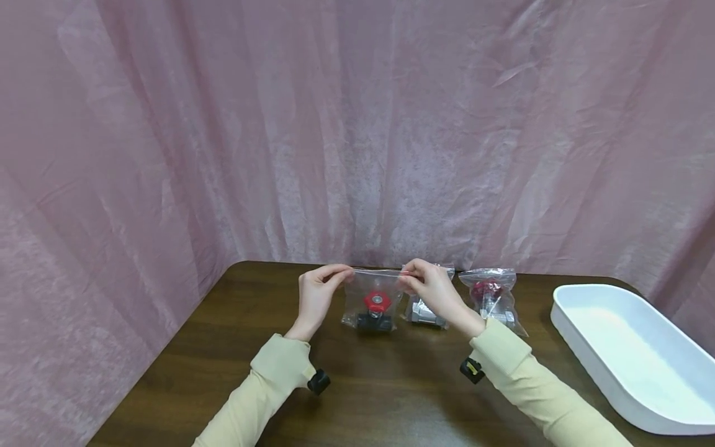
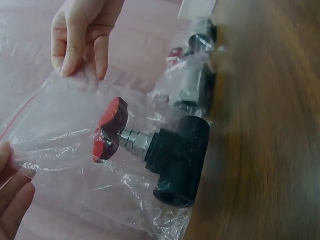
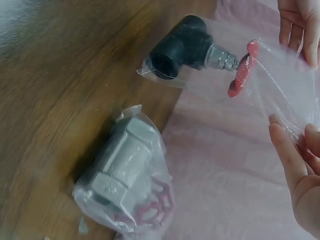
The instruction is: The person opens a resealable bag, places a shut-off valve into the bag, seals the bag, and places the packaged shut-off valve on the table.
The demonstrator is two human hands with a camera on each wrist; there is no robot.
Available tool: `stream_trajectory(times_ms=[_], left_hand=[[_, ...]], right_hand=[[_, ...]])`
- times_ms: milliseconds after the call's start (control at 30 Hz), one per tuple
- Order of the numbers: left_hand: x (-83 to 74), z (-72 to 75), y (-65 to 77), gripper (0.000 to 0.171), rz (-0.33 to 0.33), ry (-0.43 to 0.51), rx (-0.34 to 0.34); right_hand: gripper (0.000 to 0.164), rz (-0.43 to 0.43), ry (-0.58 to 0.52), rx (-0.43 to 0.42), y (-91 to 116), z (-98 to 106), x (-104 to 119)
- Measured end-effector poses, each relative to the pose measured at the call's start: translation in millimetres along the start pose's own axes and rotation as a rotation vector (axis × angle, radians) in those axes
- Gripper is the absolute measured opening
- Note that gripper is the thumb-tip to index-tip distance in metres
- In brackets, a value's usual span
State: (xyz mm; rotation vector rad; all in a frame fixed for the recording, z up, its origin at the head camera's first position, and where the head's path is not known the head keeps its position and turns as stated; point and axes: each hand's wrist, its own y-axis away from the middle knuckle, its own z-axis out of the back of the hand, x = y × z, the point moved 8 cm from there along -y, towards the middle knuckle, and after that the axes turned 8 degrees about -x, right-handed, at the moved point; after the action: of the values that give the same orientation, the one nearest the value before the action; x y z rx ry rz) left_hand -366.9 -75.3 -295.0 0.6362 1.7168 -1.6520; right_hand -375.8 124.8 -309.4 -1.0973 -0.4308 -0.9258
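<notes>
A clear zip bag [image 1: 359, 297] stands upright on the table with a black valve [image 2: 182, 160] inside it. The valve has a red handwheel [image 1: 377, 302] on a metal stem. My left hand [image 1: 319, 295] pinches the bag's top left corner between thumb and fingers. At the top right corner, my right hand [image 1: 432, 288] pinches the same bag. The top edge, with its red zip line [image 2: 22, 111], is stretched between both hands. Just right of it, partly behind my right hand, lies a bagged grey metal valve [image 3: 125, 162].
Another bagged valve with a red handwheel [image 1: 487, 288] lies farther right. A white tray [image 1: 581, 347] stands at the table's right side. A pink curtain [image 1: 357, 136] hangs behind the wooden table [image 1: 223, 347].
</notes>
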Motion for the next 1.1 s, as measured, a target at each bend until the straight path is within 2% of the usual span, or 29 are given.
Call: stream_trajectory(times_ms=[433, 600, 667, 833, 967, 1100], left_hand=[[15.4, 4.2, -6.1, 0.009, -0.004, -0.028, -0.008], [22.7, 3.6, -9.0, 0.011, 0.018, -0.060, -0.018], [26.0, 1.5, -11.7, 0.012, 0.040, -0.047, -0.009], [38.6, -7.5, -19.8, 0.016, 0.101, 0.023, 0.035], [53.4, -12.6, -27.0, 0.018, 0.132, 0.052, 0.042], [84.3, -13.9, -37.1, 0.020, 0.195, 0.061, -0.005]], right_hand=[[0.005, -0.025, 0.031, -0.017, -11.4, -7.5, -10.0], [0.006, -0.029, 0.039, -0.005, -15.3, -8.8, -14.1], [0.007, -0.040, 0.038, -0.002, -18.1, -9.0, -16.3], [0.010, -0.117, 0.016, 0.002, -26.5, -9.9, -31.0], [0.023, -0.228, 0.011, 0.018, -33.3, -12.1, -46.6], [0.035, -0.336, 0.006, 0.006, -41.9, -13.7, -59.5]])
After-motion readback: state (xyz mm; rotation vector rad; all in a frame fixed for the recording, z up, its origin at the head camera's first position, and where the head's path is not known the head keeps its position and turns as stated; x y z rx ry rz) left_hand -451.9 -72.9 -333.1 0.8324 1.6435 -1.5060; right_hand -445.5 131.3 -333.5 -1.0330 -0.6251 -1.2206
